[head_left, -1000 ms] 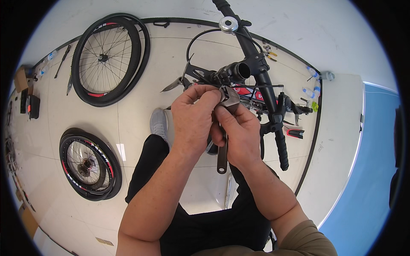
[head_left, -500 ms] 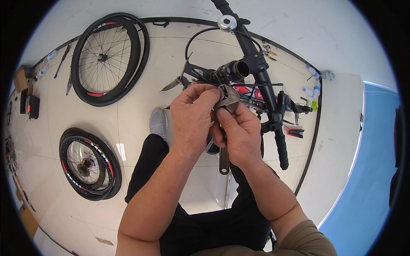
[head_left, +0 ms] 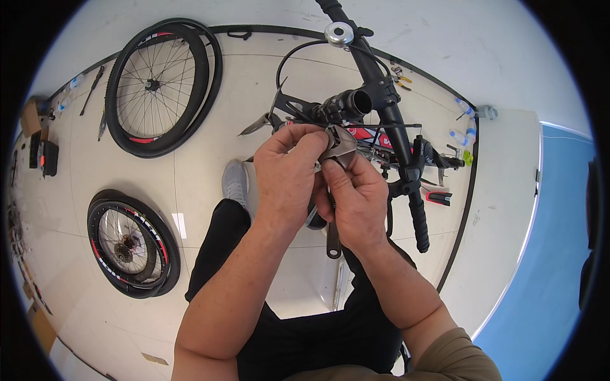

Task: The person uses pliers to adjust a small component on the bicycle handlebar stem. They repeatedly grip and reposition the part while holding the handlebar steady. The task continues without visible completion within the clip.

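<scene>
An adjustable wrench (head_left: pixel 344 143) is held in front of me, its grey jaws upward and its dark handle, with a hole at the end, hanging down below my right hand (head_left: pixel 361 206). My right fingers are wrapped round it just under the jaws, the thumb lying near the adjusting screw. At the jaws, my left hand (head_left: pixel 287 173) is closed in a pinch; a small dark part shows by its fingertips, too hidden to name. Just beyond both hands is the bicycle's black stem (head_left: pixel 348 105), joined to the handlebar (head_left: pixel 394 130).
A silver bell (head_left: pixel 338 33) sits on the handlebar. The red and black frame (head_left: pixel 372 138) lies behind it. Wheels with tyres (head_left: pixel 202 95) and another wheel set (head_left: pixel 171 254) rest on the floor at left. Pliers (head_left: pixel 403 81) and plastic bottles (head_left: pixel 459 136) lie along the wall.
Hardly anything differs. The wrench head has tilted very slightly between my fingers, and both hands keep their grip in the same place.
</scene>
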